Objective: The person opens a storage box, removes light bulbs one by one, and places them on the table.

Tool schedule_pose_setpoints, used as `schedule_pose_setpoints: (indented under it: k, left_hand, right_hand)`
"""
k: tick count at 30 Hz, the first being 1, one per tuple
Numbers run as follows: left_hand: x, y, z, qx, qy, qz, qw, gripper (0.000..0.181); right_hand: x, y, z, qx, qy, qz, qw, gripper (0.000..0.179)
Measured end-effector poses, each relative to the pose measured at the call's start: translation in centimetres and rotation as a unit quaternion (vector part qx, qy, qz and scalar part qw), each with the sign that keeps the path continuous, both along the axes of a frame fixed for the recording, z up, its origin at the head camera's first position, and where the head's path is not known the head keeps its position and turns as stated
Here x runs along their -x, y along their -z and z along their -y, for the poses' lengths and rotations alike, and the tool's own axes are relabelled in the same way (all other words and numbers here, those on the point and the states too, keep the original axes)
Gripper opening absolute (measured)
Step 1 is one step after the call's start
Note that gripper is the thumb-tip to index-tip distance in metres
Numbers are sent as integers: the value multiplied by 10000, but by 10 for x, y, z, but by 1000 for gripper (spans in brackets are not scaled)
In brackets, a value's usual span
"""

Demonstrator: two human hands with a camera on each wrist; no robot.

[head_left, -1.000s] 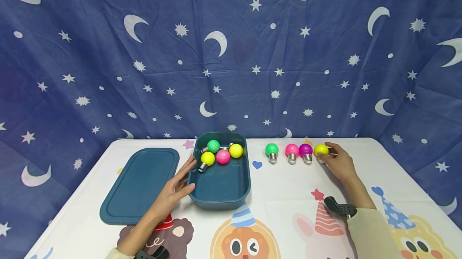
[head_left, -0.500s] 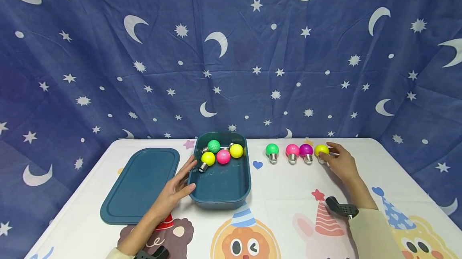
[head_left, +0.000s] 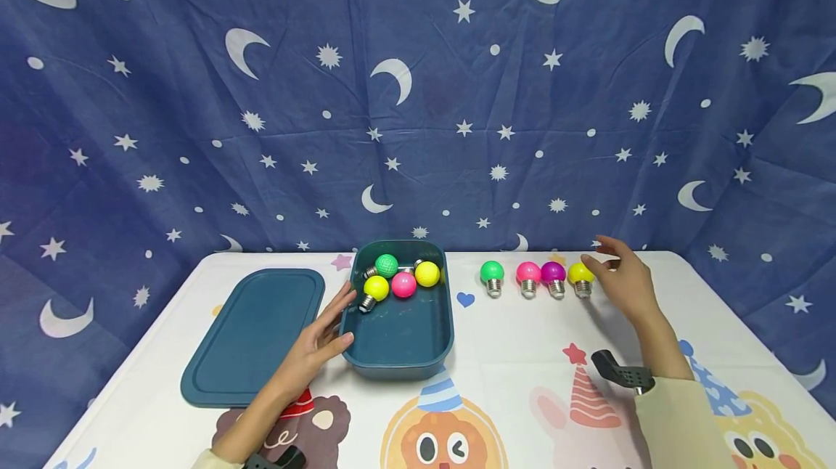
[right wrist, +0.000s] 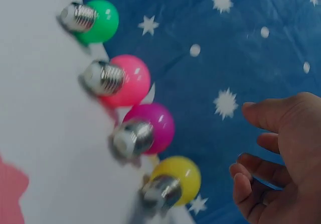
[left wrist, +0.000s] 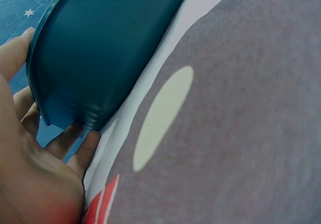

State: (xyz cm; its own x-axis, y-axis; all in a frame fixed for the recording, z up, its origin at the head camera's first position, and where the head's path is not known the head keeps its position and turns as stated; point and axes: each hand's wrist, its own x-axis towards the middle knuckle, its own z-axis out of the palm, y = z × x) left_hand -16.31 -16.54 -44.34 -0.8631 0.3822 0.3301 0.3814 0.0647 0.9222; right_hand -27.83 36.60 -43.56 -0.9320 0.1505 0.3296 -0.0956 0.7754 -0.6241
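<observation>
My left hand rests against the left side of a dark teal plastic box, fingers spread along its wall in the left wrist view. Inside the box lie several light bulbs: green, yellow and pink. To the right, a row of bulbs lies on the table with metal bases toward me: green, pink, purple and yellow. Just right of the yellow bulb, my right hand hovers with nothing in it, its fingers loosely bent and apart from the bulb.
A flat teal lid lies on the table left of the box. A white tablecloth with cartoon animals covers the table. Behind it hangs a blue curtain with moons and stars.
My right hand has let go of the yellow bulb at the end of the row and moved up and right from it. The left hand and box have stayed put.
</observation>
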Motion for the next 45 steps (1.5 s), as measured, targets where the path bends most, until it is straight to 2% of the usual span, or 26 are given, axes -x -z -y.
schedule_pose_setpoints:
  k: [2,6,9,12,18,27,34,38,45]
  left_hand:
    - [0,0,0,17,-21,12,10000,62]
    - [0,0,1,88,-78,11,9999,61]
    - [0,0,1,93,-68,10,9999,61]
    - [-1,-1,1,88,-44,0,10000,61]
    - [-1,1,-1,87,-12,-64,9999,60]
    - [-3,1,0,102,-114,34,9999,60]
    - [-3,2,1,128,-145,9,9998,60]
    - [-3,1,2,192,-111,-66,9997,60]
    - [-1,-2,1,179,-70,-95,9998,62]
  right_hand:
    - [1,-4,5,8,-99,-50,9999,79]
    - [-27,-47,42,269,-462,-70,9985,69]
    - [-47,-72,70,385,-699,-193,9966,62]
    - [-48,-78,86,404,-929,-330,9943,59]
    - [-49,-85,119,392,-1449,-537,9872,54]
    - [-51,-86,170,393,-2037,-462,9771,53]
    - [-52,-82,209,312,-2625,-632,9624,51]
    - [-52,-78,231,223,-2910,-510,9551,51]
    - [-47,-68,263,-20,-3341,55,9425,52]
